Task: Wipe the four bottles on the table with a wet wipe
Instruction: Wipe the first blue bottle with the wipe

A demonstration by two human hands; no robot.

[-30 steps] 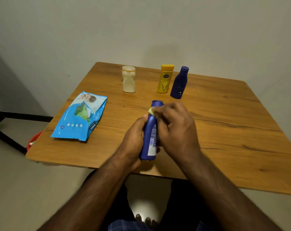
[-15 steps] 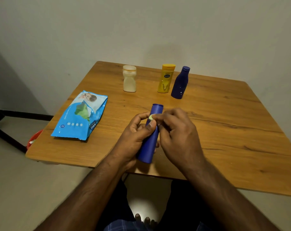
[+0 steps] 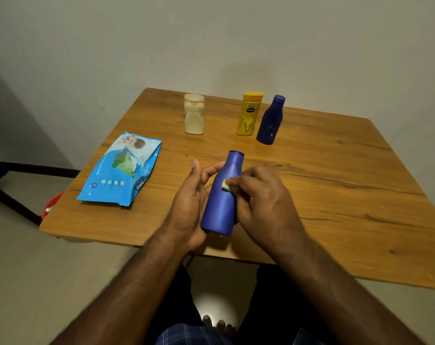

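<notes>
Dim warm light; soft shadows on wall; forearms blurred; edges bowed.

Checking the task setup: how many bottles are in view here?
4. A blue plastic bottle is held between both hands above the near table edge; a cream-white bottle, a yellow bottle and a dark blue bottle stand upright along the far side. None appears hidden.

Both forearms are bare to the bottom edge of the view, with no sleeve, watch, ring or bracelet showing on the left hand (image 3: 190, 207) or the right hand (image 3: 262, 202). Low in the view, dark blue cloth with thin pale checked lines (image 3: 186, 334) covers the lap. Bare toes (image 3: 217, 323) show on the floor between the knees.
</notes>
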